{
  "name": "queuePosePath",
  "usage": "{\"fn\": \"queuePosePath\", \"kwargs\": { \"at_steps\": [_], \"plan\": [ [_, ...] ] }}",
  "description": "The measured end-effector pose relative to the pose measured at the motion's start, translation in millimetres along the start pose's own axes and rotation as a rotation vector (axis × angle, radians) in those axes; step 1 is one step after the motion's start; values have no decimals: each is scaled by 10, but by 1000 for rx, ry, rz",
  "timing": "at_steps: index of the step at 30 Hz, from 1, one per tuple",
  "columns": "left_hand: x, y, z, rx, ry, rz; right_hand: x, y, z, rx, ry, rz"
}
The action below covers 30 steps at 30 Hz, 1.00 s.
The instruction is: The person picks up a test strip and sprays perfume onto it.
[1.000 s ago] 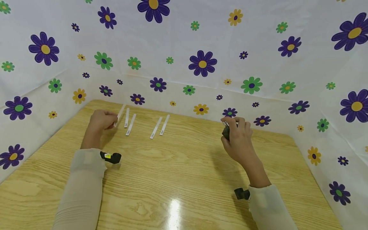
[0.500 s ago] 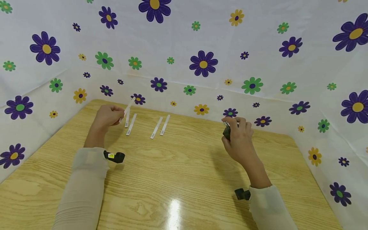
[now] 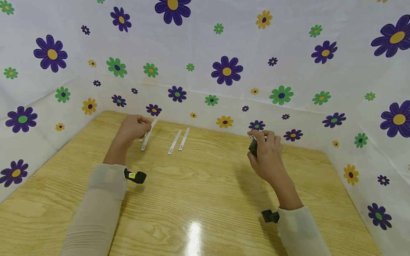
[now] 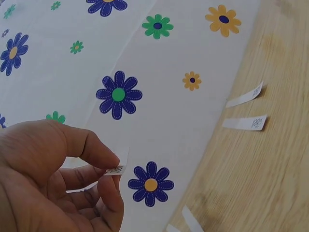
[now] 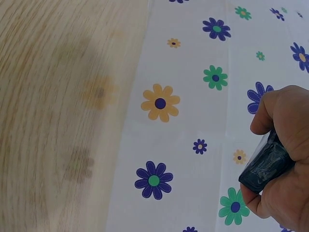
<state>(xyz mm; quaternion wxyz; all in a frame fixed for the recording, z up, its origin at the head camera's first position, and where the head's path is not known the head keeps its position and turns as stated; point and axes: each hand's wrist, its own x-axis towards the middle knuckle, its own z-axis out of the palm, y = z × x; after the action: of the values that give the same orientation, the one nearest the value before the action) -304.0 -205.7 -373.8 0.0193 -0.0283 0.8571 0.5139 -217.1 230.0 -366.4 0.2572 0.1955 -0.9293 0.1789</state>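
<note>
My left hand pinches a white paper strip between thumb and fingertips, above the far left of the table. The strip's printed end shows at the fingertips in the left wrist view. Beneath that hand lies another strip, and one more beside it is mostly covered. Two further strips lie apart to the right, with small print at their near ends. On the right, my right hand grips a small dark, stapler-like object with a metal part at its top, raised over the table. Fingers hide much of it.
A wooden table spans the lower view. White cloth with purple, green and yellow flowers stands around its back and sides. Small black cameras sit at both wrists.
My left hand has lifted its strip from the left end of the row and carried it right, over the neighbouring strips. My right hand stays where it was with the dark object.
</note>
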Motion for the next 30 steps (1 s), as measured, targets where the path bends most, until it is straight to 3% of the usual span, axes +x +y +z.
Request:
{"fn": "queuePosePath", "kwargs": {
  "at_steps": [7,20,30],
  "plan": [
    [-16,70,138,-9,-71,37,2,-4,-5,-3,-10,4],
    [-84,285,455,49,-136,112,-1,-10,-11,3,-10,5],
    [-150,388,670,30,-225,170,4,-11,-7,4,-9,5]
  ]
}}
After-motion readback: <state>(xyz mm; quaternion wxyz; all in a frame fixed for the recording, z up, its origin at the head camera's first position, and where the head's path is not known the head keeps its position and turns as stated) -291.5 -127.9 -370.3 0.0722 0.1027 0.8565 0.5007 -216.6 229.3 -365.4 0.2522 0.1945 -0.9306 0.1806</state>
